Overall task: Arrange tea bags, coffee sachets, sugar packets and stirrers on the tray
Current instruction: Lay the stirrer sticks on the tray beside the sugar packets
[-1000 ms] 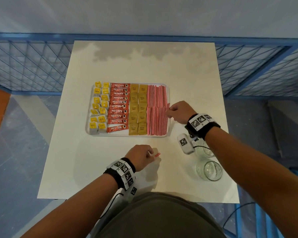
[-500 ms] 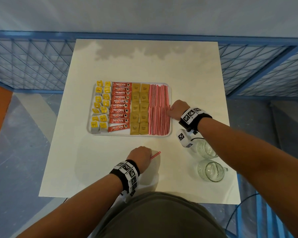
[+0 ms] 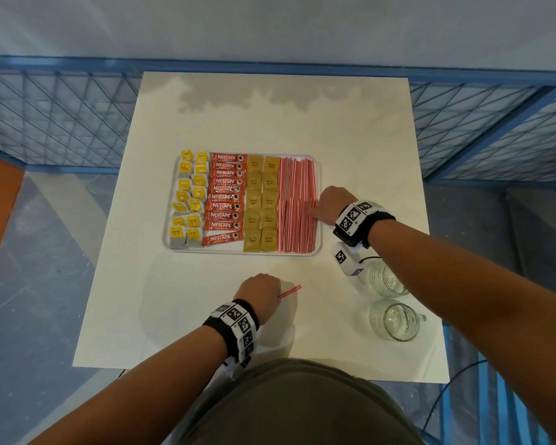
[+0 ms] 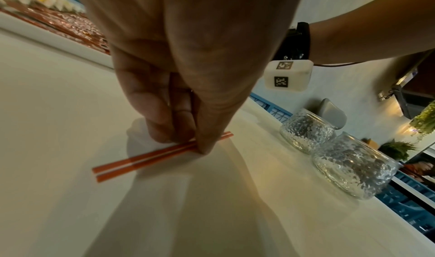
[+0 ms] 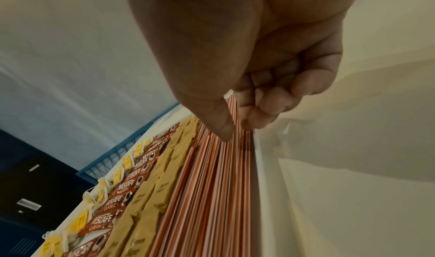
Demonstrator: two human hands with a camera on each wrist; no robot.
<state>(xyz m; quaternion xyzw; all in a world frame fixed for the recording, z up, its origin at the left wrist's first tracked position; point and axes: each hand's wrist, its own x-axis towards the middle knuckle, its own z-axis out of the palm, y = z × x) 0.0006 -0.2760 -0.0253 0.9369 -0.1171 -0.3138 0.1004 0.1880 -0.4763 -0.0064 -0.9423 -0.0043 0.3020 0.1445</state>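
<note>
A white tray (image 3: 243, 252) holds yellow tea bags (image 3: 188, 200), red Nescafe sachets (image 3: 225, 197), brown sugar packets (image 3: 261, 203) and rows of red-and-white stirrers (image 3: 297, 200). My right hand (image 3: 329, 203) is at the tray's right edge. Its thumb and curled fingers (image 5: 256, 117) pinch a few stirrers (image 5: 233, 112) at the outer side of the row. My left hand (image 3: 260, 289) is on the table in front of the tray. Its thumb and fingertips (image 4: 164, 136) pinch a loose stirrer (image 4: 132, 163) that lies on the tabletop, one end (image 3: 291, 290) sticking out to the right.
Two textured glass jars (image 3: 387, 279) (image 3: 394, 319) stand on the table's front right, under my right forearm. They also show in the left wrist view (image 4: 306, 130) (image 4: 350, 166). A blue wire fence (image 3: 61, 123) surrounds the white table (image 3: 270, 123).
My right hand has brought its stirrers down against the row at the tray's right edge. My left hand has stayed almost still on the loose stirrer.
</note>
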